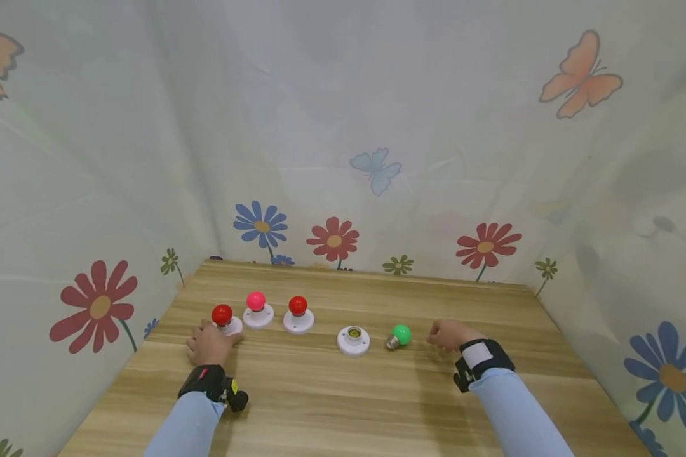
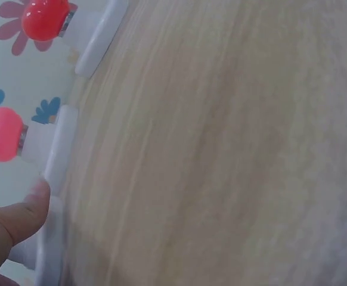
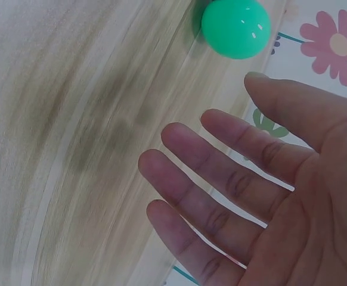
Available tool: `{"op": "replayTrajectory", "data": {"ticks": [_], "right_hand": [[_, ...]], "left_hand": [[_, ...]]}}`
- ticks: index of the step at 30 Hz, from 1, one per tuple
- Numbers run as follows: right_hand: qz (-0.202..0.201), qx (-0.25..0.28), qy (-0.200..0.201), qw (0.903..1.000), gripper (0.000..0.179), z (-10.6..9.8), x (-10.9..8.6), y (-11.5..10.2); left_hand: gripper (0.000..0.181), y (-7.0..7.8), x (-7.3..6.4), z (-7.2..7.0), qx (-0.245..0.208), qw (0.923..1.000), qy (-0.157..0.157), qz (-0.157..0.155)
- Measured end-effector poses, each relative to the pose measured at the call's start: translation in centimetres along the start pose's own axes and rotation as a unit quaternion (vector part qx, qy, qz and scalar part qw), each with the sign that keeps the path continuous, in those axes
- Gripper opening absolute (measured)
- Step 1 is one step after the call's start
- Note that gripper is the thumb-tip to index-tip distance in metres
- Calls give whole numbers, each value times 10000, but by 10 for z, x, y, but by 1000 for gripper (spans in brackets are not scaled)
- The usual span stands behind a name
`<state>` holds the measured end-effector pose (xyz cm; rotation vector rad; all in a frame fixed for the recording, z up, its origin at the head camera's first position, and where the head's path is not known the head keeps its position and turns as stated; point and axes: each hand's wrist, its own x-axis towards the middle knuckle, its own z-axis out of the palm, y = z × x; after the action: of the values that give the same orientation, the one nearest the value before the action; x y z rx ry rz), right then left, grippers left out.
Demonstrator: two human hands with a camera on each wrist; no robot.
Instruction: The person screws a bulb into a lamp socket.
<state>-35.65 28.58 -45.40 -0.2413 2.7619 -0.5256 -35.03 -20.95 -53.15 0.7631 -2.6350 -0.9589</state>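
Note:
Several white round lamp holders stand in a row. My left hand (image 1: 210,344) is at the leftmost lamp holder (image 1: 232,327), which bears a red bulb (image 1: 222,315). In the left wrist view the thumb (image 2: 29,210) lies along that base; the other fingers are mostly hidden. A pink bulb (image 1: 256,301) and a second red bulb (image 1: 298,305) sit upright in their holders. One lamp holder (image 1: 353,343) has an open socket. Beside it a green bulb (image 1: 401,334) lies on its side. My right hand (image 1: 450,334) hovers right of it, fingers spread and relaxed, holding nothing.
The wood-grain table (image 1: 320,406) ends at a back edge against a pale curtain (image 1: 331,95) printed with flowers and butterflies. The curtain also encloses the left and right sides.

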Motion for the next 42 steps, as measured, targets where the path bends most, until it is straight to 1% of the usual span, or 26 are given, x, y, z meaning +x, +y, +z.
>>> {"op": "replayTrajectory", "data": {"ticks": [2,3,5,6,8,9,10,11,12,14,15,17,19,21,23,24,25,26,27,28,30,33,35,38,40,42], "right_hand": [[3,8,20,10000,20,2,1,0],[-18,9,25,10000,20,2,2,0],[-35,-5,34,10000,19,3,1,-2],[-48,4,37,10000,19,3,1,-3],[-36,13,35,10000,18,2,-2,-7],[-33,10,32,10000,18,1,-3,-9],[4,7,31,10000,18,1,-5,-12],[8,-6,35,10000,18,0,-6,-14],[32,-15,32,10000,18,0,-7,-16],[80,-49,21,10000,18,-1,-8,-18],[70,-76,22,9999,18,0,-7,-18],[57,-85,4,9999,19,1,-5,-17],[53,-79,-35,9999,19,2,-2,-15],[45,-66,-63,9999,18,4,1,-11],[32,-49,-98,9999,18,6,5,-8],[54,-55,-106,9999,17,7,6,-6],[63,-54,-104,9999,17,9,8,-5],[90,-54,-112,9999,17,10,9,-3],[132,-68,-120,9998,17,11,10,-2],[123,-78,-121,9998,17,12,11,-1],[133,-90,-128,9998,16,13,13,0],[78,11,-135,9999,16,13,12,-3],[9,80,-145,9999,16,12,11,-5],[-43,92,-138,9999,16,12,8,-8],[-60,23,-111,9999,17,12,7,-10],[-72,-31,-85,9999,17,12,5,-11]], "left_hand": [[98,3,0,-3,-82,9999,-85,-64],[102,7,-1,-6,-181,9998,-71,-79],[108,18,-3,-11,-478,9988,68,-19],[109,25,-5,-14,-657,9976,179,76],[105,42,-8,-20,-1041,9927,421,443],[101,50,-10,-22,-1179,9891,517,708],[97,58,-12,-24,-1260,9860,510,967],[92,67,-14,-26,-1225,9839,430,1226],[87,75,-17,-28,-1166,9815,282,1490],[75,90,-22,-29,-1013,9755,-235,1938],[69,96,-24,-28,-918,9718,-582,2094],[60,107,-28,-26,-645,9626,-1320,2277],[55,112,-31,-22,-297,9492,-2040,2379],[55,114,-35,-16,220,9322,-2640,2466],[56,112,-38,-11,838,9121,-3083,2569],[56,111,-40,-9,1063,9021,-3269,2610],[55,110,-42,-7,1232,8950,-3416,2589],[54,108,-45,-6,1334,8907,-3531,2535],[53,106,-47,-4,1385,8884,-3652,2411],[52,104,-48,-3,1411,8883,-3744,2257],[49,102,-52,-2,1319,8926,-3810,2018],[48,100,-56,-1,1226,8978,-3815,1829],[47,101,-58,-1,1255,8982,-3771,1877],[49,109,-62,-2,1376,8937,-3766,2012],[52,115,-65,0,1390,8918,-3723,2164],[57,123,-69,3,1251,8963,-3558,2332]]}}
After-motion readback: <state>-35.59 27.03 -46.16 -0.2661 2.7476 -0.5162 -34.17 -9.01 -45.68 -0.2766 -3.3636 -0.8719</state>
